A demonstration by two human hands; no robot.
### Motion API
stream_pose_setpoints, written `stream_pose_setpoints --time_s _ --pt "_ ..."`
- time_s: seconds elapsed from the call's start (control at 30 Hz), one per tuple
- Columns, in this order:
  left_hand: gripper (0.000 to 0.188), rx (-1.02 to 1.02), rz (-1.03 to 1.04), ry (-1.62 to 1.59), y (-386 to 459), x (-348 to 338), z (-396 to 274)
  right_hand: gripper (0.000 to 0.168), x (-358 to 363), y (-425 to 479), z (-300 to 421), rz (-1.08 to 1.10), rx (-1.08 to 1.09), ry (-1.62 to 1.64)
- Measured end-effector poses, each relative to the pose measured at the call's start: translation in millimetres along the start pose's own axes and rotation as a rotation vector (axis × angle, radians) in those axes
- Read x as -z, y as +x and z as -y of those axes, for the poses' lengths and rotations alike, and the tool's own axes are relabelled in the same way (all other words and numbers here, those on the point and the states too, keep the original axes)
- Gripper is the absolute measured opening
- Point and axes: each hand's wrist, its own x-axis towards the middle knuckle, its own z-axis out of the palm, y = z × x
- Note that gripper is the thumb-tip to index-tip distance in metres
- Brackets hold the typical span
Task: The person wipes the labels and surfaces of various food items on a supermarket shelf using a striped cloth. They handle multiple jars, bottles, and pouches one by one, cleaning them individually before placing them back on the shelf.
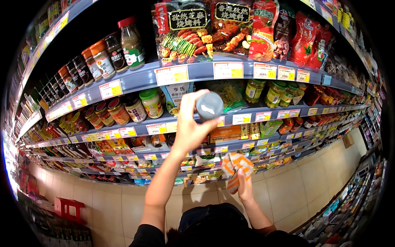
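Observation:
My left hand is raised before the shelves, its fingers and thumb wrapped around a jar with a dark grey lid. The lid faces me and hides most of the jar's body. Lower and to the right, my right hand grips a crumpled grey cloth with orange stripes. Behind the held jar, a blue-and-white pouch and a clear bag of green food stand on the second shelf.
Green-lidded jars and a white jar with a green lid line the second shelf. Seasoning bottles and barbecue seasoning packets fill the one above. Price tags run along the shelf edge. A red plastic crate rests on the tiled floor.

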Motion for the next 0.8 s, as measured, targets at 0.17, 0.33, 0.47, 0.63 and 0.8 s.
stream_pose_setpoints --time_s 0.17,0.33,0.47,0.63,0.8 --pt "0.068 0.142 -0.026 0.119 26.5 -13.5 44.4 0.043 16.6 -6.5 -5.5 0.043 -0.112 0.003" --pt "0.066 0.164 0.01 0.207 33.9 -21.1 52.2 0.039 22.6 -12.1 1.4 -0.039 -0.186 0.04" --pt "0.068 0.308 0.073 0.385 36.0 -25.1 57.6 0.035 15.9 -11.0 2.1 -0.082 -0.138 0.046" --pt "0.071 -0.14 -0.122 0.435 18.5 -37.3 68.3 0.043 18.4 -9.9 0.3 -0.005 -0.169 0.057" --pt "0.069 -0.13 -0.166 0.494 17.7 -42.4 64.0 0.057 23.4 -8.1 -4.7 0.062 -0.206 0.035"
